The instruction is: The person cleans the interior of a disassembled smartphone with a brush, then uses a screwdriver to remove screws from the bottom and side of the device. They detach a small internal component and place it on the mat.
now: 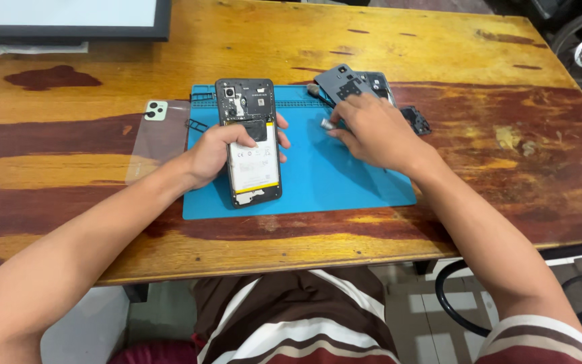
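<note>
On the blue mat, left hand clasps the opened phone; right hand pinches a small tool.

Opened phone on the left part of a work mat, mat on a wooden table, clear back cover left of the mat, loose phone parts at the mat's far right edge, monitor at the far left corner

Repair workshop; blue mat (opened phone).

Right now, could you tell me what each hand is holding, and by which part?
The left hand grips the opened phone across its middle, fingers wrapped around both side edges. The right hand pinches a small metal-tipped tool at its fingertips.
</note>
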